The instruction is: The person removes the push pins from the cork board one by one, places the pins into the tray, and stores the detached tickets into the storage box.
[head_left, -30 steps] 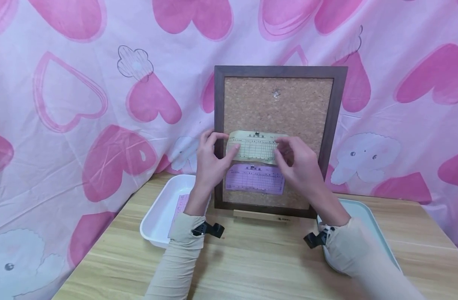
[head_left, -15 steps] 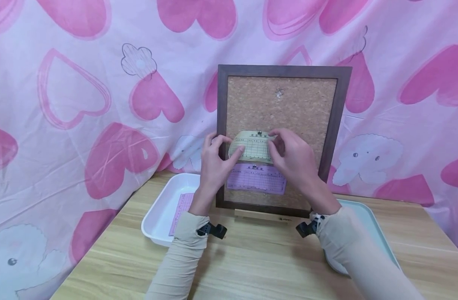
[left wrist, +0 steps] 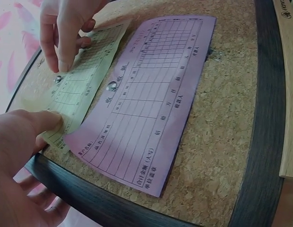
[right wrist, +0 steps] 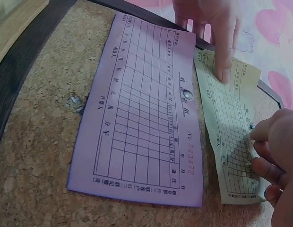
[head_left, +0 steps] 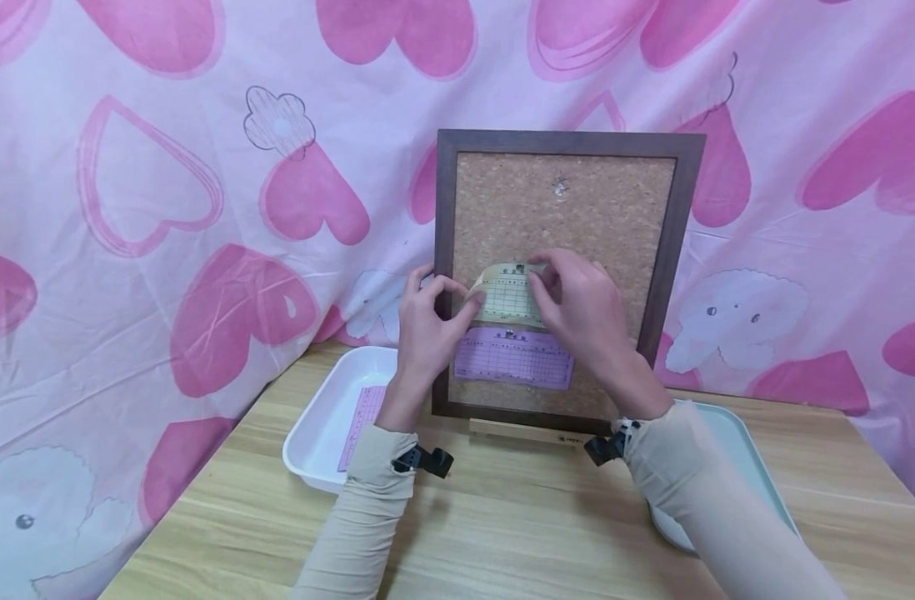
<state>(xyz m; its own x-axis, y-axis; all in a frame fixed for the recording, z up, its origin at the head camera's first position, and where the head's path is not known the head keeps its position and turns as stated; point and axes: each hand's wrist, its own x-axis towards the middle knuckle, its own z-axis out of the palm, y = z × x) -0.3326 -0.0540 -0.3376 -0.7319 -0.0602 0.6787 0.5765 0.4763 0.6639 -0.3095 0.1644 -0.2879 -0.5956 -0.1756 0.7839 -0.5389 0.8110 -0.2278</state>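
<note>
A pale yellow receipt slip (head_left: 506, 300) hangs on the framed corkboard (head_left: 600, 221), with a silver thumbtack (left wrist: 58, 79) at its top edge. My left hand (head_left: 431, 325) pinches the slip's left end, thumb in front and fingers behind, and this end bends off the cork. Close beside the tack are the fingertips of my right hand (head_left: 585, 312), its index finger (left wrist: 66, 52) reaching down over the slip. Just below, a purple receipt slip (head_left: 513, 358) is fixed by its own silver tack (right wrist: 187, 94).
The board leans on a wooden stand (head_left: 525, 432). At left, a white tray (head_left: 303, 433) holds a pinkish-purple slip (head_left: 362, 425). A pale blue tray (head_left: 761, 467) lies at right, partly under the right forearm. A heart-patterned pink cloth (head_left: 322, 275) hangs behind.
My right hand has moved left from the yellow slip's right end toward its tack. The slip's left end now bends further inward, with my left fingers over its edge.
</note>
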